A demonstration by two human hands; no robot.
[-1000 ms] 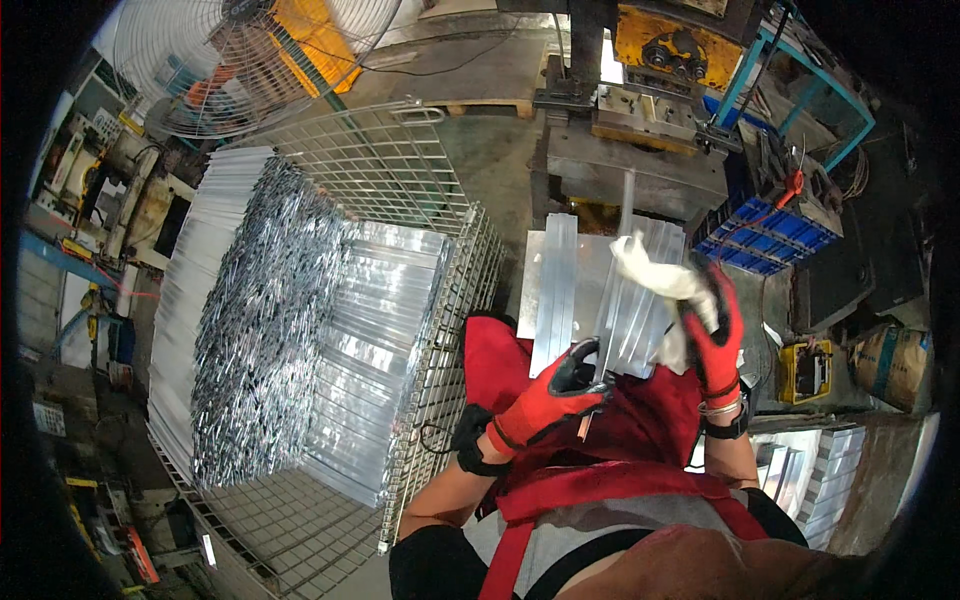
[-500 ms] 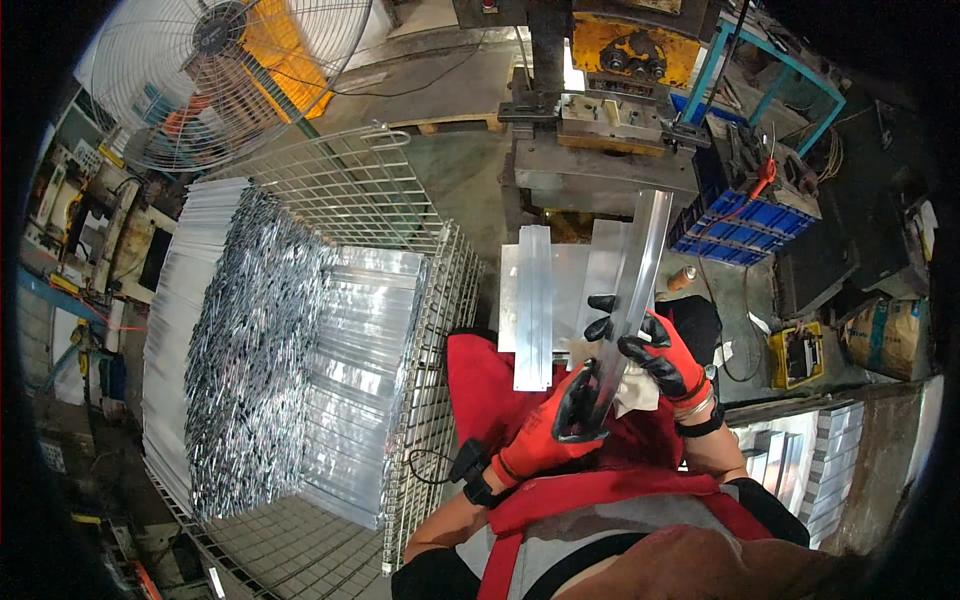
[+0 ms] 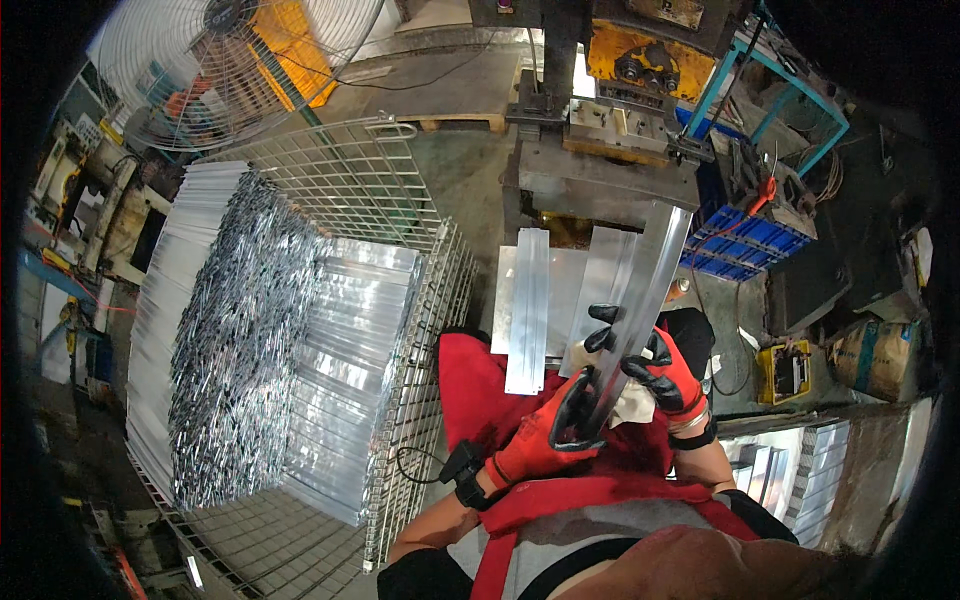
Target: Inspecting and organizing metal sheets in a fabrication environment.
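A long, shiny aluminium profile (image 3: 652, 275) slants up and to the right in front of my lap. My left hand (image 3: 560, 430), in a red glove with black fingers, is closed around its lower end. My right hand (image 3: 668, 378), gloved the same way, has its fingers bent against the profile's right side. Below that hand bunches a whitish cloth (image 3: 632, 403); whether the fingers grip it I cannot tell. Another metal strip (image 3: 528, 310) lies lengthwise on a pale plate (image 3: 562, 290) to the left. A further strip (image 3: 600, 275) rests behind the held profile.
On the left, a wire cage (image 3: 425, 330) holds stacked metal strips (image 3: 345, 350), with a large fan (image 3: 225, 70) beyond. A press machine (image 3: 610, 170) stands ahead. Right of it are a blue crate (image 3: 745, 240) and a yellow bin (image 3: 783, 372). More profiles (image 3: 770, 470) sit at lower right.
The profile's upper end has swung slightly to the right and lower. Both hands keep nearly the same hold. The whole view has shifted a little.
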